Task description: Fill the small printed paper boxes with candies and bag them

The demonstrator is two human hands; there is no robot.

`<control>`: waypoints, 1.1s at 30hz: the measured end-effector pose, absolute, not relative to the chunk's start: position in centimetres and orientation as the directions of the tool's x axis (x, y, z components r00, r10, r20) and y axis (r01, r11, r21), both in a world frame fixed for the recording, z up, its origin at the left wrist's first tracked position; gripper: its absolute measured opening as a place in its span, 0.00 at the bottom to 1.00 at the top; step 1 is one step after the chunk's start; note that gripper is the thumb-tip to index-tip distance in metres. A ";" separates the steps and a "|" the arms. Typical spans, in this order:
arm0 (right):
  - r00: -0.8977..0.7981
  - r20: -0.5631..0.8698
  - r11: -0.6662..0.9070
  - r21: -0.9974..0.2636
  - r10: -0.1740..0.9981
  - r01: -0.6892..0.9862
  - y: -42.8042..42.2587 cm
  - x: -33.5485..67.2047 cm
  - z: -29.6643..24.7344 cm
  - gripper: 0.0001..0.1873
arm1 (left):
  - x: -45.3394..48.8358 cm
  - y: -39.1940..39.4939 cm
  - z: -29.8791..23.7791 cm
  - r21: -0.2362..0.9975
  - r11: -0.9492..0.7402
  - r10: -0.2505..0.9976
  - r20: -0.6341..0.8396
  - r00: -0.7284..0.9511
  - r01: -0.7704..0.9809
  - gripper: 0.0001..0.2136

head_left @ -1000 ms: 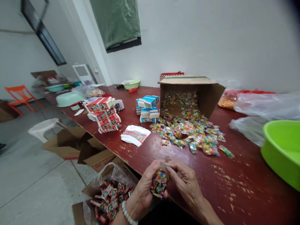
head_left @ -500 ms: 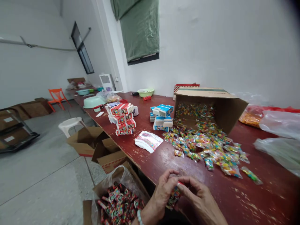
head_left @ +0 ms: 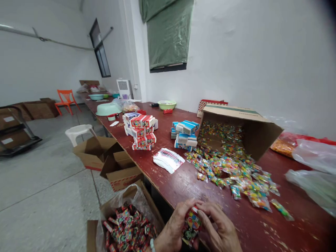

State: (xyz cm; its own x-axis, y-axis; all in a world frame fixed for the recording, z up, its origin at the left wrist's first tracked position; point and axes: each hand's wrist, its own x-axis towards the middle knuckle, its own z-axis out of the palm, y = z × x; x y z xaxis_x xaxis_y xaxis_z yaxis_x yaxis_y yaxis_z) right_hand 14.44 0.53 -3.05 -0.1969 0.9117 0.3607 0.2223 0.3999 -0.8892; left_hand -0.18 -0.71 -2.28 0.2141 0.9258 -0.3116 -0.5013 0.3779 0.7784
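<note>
Between my two hands, at the table's front edge, is a small printed candy box (head_left: 192,225), red and black with bright coloured pictures. My left hand (head_left: 175,224) wraps round its left side. The fingers of my right hand (head_left: 219,222) pinch its top right edge, and the fingertips of both hands meet at the top. Just beyond lie many clear packets of coloured candy (head_left: 236,171), spilling from a tipped cardboard carton (head_left: 262,136). Below on the left, a lined carton holds a heap of similar small filled boxes (head_left: 128,227).
Stacks of flat red-and-white boxes (head_left: 143,131) and blue boxes (head_left: 186,133) stand on the red table (head_left: 168,185), with white printed sheets (head_left: 168,160) before them. Plastic bags (head_left: 312,175) lie at right. Open cartons (head_left: 97,150) and a white stool (head_left: 80,131) are on the floor at left.
The candy box has turned so its printed face shows more, and my fingertips have closed together over its top. The view has shifted slightly.
</note>
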 end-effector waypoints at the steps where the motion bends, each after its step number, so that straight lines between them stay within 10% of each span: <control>1: -0.178 0.389 0.423 -0.875 0.904 0.233 0.4 14.3 -3.4 0.11 | -0.2 -0.7 -2.1 0.766 0.378 0.926 -0.327 0.190 -0.521 0.21; 14: -0.386 0.511 0.640 -0.596 0.768 0.484 1.4 12.1 -2.9 0.11 | -1.8 -0.6 -3.2 0.683 0.312 0.946 -0.288 0.149 -0.661 0.24; 20: -0.512 0.540 0.727 -0.330 0.668 0.602 1.0 9.3 -3.4 0.47 | -3.7 -0.3 -3.0 0.716 0.164 0.952 -0.296 -0.082 -0.678 0.16; 33: -0.765 0.372 0.851 -0.214 0.525 0.480 1.0 6.7 -4.4 0.44 | -5.6 -2.3 -3.8 0.825 0.109 0.970 -0.210 -0.122 -0.555 0.22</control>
